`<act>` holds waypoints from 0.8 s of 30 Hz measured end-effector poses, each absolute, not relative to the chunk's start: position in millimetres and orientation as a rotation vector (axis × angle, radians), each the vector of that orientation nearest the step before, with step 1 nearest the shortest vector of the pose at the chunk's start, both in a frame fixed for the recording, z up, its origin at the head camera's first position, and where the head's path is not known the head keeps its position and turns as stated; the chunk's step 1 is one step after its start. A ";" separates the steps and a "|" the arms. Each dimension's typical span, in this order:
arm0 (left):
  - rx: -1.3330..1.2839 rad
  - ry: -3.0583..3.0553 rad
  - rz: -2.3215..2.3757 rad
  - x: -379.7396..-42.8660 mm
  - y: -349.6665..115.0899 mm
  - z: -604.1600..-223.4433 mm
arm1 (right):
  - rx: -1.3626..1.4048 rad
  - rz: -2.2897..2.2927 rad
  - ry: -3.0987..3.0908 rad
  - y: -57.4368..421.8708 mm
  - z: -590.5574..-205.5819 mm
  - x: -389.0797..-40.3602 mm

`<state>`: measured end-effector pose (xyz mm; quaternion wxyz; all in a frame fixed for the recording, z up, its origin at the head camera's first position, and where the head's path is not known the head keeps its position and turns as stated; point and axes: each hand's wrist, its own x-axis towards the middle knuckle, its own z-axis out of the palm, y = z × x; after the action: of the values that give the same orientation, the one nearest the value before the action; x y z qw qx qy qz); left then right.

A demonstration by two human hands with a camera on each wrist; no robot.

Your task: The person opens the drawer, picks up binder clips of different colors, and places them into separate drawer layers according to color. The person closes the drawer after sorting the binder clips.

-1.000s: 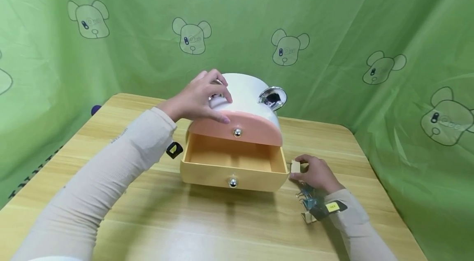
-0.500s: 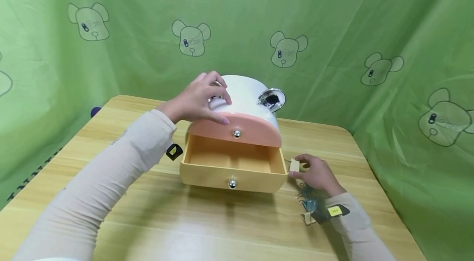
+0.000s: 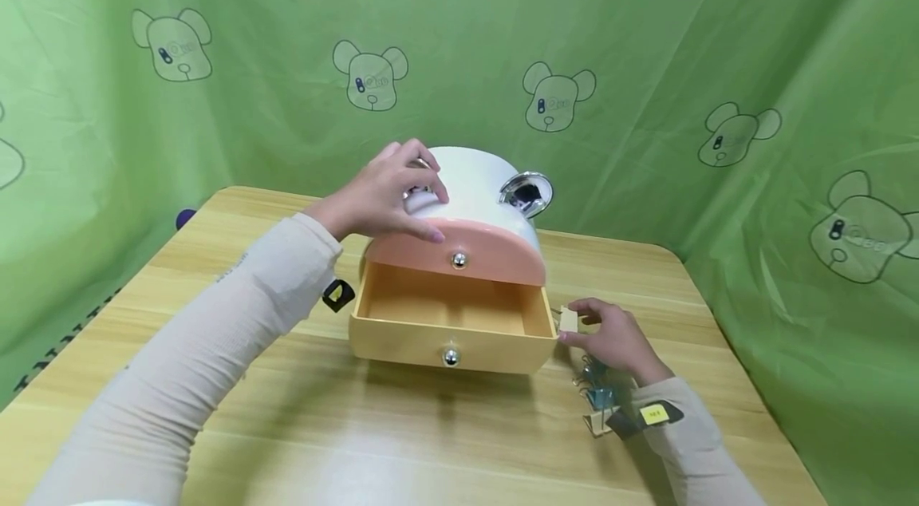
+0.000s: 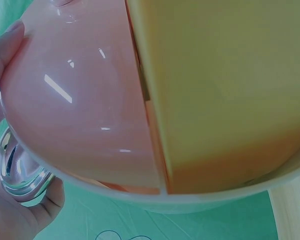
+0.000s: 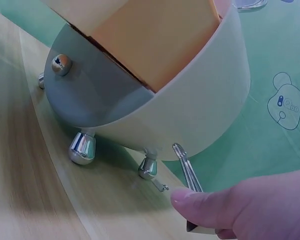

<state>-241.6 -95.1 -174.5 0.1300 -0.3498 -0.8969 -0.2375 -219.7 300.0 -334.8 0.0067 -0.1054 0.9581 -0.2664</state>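
Note:
A white storage box (image 3: pixel 477 175) with chrome ears stands on the wooden table. Its yellow drawer (image 3: pixel 402 342) is pulled out below a closed pink drawer (image 3: pixel 495 251). My left hand (image 3: pixel 391 191) holds the box at the left ear (image 4: pixel 24 170), thumb on the pink front, fingers around behind the ear. To the right of the yellow drawer, my right hand (image 3: pixel 613 338) pinches a beige binder clip (image 3: pixel 568 320) between thumb and fingers. The clip's silver handles (image 5: pixel 190 172) point toward the box's side in the right wrist view.
Teal binder clips (image 3: pixel 599 397) and another beige clip (image 3: pixel 597 422) lie on the table beside my right wrist. A grey lower drawer (image 5: pixel 102 90) is closed. Chrome feet (image 5: pixel 82 148) hold the box up. Green curtains with bear prints surround the table.
My right wrist has turned slightly, its band now a little lower and farther right, while the pinched clip stays beside the drawer corner. The left hand and the drawers hold their places.

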 end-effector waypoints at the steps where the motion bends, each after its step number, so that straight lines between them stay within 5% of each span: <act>1: -1.016 -2.607 -0.690 -241.8 -95.0 -174.4 | -0.340 -0.838 2.998 300.0 -334.1 -219.2; 24: -1.021 -2.601 -0.682 -240.6 -93.6 -172.2 | -0.427 -0.911 2.991 297.9 -318.8 -206.2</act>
<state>-240.6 -93.6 -172.2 0.1323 -0.3520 -0.8963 -0.2351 -206.2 297.9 -318.8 -0.0070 -0.1353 0.9477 -0.2888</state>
